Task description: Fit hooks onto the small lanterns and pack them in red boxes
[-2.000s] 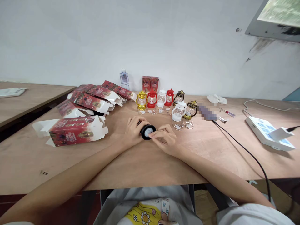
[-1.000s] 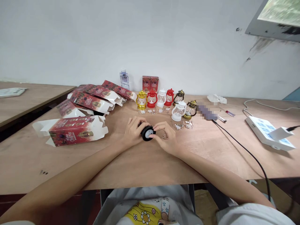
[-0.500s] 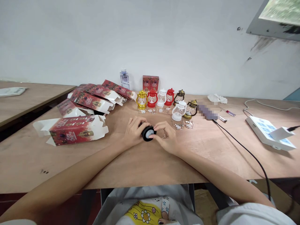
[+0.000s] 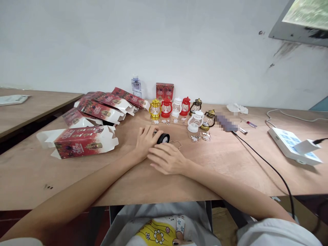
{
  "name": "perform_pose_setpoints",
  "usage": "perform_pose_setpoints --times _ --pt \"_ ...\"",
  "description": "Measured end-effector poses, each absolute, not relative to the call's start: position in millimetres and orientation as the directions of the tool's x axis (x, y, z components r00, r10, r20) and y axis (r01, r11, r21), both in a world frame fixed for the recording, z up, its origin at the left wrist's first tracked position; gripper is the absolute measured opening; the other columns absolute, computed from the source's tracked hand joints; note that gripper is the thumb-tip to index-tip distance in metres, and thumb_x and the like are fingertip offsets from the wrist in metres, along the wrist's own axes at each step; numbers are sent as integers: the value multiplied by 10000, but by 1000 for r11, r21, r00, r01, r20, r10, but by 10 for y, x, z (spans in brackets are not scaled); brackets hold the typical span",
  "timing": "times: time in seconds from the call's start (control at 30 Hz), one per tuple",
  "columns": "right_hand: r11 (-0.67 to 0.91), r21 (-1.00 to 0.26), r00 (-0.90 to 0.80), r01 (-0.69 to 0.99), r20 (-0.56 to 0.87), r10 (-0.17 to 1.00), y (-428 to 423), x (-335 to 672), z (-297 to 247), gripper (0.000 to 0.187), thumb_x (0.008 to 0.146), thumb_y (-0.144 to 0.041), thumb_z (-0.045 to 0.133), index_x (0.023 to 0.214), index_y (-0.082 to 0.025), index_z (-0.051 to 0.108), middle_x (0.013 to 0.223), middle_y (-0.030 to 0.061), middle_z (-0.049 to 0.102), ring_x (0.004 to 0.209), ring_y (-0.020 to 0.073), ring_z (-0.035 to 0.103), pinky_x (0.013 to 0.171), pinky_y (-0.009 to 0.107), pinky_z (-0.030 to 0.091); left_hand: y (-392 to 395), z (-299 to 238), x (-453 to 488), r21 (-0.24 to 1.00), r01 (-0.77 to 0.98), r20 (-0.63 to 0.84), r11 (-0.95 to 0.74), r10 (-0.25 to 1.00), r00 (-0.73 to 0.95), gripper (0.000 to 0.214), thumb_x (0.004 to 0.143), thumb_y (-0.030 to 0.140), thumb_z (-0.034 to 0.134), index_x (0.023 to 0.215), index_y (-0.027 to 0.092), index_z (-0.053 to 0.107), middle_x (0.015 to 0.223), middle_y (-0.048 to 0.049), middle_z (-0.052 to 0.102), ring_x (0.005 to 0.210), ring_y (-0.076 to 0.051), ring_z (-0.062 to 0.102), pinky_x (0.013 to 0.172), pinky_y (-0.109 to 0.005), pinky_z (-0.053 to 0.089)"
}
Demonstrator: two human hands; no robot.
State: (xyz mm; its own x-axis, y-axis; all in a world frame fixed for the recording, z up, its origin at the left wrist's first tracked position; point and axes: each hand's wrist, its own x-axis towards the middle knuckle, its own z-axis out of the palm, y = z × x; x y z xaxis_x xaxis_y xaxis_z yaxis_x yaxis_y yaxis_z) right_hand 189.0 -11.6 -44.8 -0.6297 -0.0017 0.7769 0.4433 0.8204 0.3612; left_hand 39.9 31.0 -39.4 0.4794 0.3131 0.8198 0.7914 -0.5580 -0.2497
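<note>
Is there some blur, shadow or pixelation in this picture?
Head view: details on the black-rimmed object in the left hand look blurred; head view: soft shadow beside the power strip; head view: pixelation covers part of the grey object.

Pale wall (image 4: 102,44), mostly plain, dark scuffs and a brownish stain upper right below grey-framed window (image 4: 307,15), blurry green showing through; blue patch (image 4: 321,103) far right; wood table (image 4: 128,186) against wall, second wood table (image 4: 38,109) left; dark red floor (image 4: 100,222); soft even light
</note>
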Motion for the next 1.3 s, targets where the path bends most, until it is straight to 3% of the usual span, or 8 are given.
perform_pose_setpoints --times 0.17,0.37,0.63,0.73,0.87,0.97,1.07,1.3 --pt "811 552 -805 194 562 -190 -8 1309 -425 148 937 -168 462 1013 -227 574 1036 0 655 870 118 570 769 279 447 309 -403 436 -230 806 821 -545 336 462 218 869 90 448 843 211 628 868 -65 648 758 -192 515 647 -346 244" --pt "865 488 -805 114 556 -208 122 1069 -365 197 947 -121 428 817 -244 512 752 -38 591 652 95 488 579 253 352 436 -467 332 -132 819 806 -559 421 417 148 869 225 477 860 215 624 869 -91 624 756 -215 502 642 -354 240" --pt "861 499 -771 97 585 -252 105 1347 -384 269 934 -122 442 697 -237 498 635 -44 521 584 93 443 534 259 304 358 -369 374 -118 824 801 -553 438 409 148 865 131 480 809 204 596 836 -63 641 753 -193 536 654 -350 238" --pt "869 443 -780 221 615 -115 112 1592 -424 295 935 -121 420 669 -223 497 605 -19 505 579 119 425 534 283 298 335 -233 230 -63 867 777 -495 521 354 131 781 215 600 909 188 597 897 -85 635 827 -235 560 691 -350 291" --pt "846 266 -723 463 665 186 88 2030 -484 293 937 -209 427 655 -222 508 602 8 498 602 154 415 553 314 289 386 -130 84 312 832 702 -458 701 122 342 713 373 674 968 181 552 941 -70 620 894 -259 582 725 -334 372" --pt "726 68 -583 685 649 489 64 2270 -519 205 921 -249 444 778 -201 582 760 65 588 747 197 483 659 341 348 445 -139 77 657 613 588 -440 808 -50 468 691 451 688 1040 204 497 958 -30 616 890 -216 589 738 -296 419" --pt "564 -78 -444 822 533 721 94 2366 -537 128 872 -216 512 928 -177 620 923 103 631 880 241 505 753 370 381 512 -194 101 840 361 493 -405 848 -193 435 682 459 685 984 205 501 940 -15 595 876 -181 574 757 -271 432" --pt "482 -219 -386 849 365 847 190 2344 -514 136 878 -156 510 891 -182 643 942 77 646 902 227 535 801 361 405 630 -339 145 975 -34 193 -218 919 -345 364 635 470 689 825 175 590 789 -10 611 779 -168 574 691 -246 454"
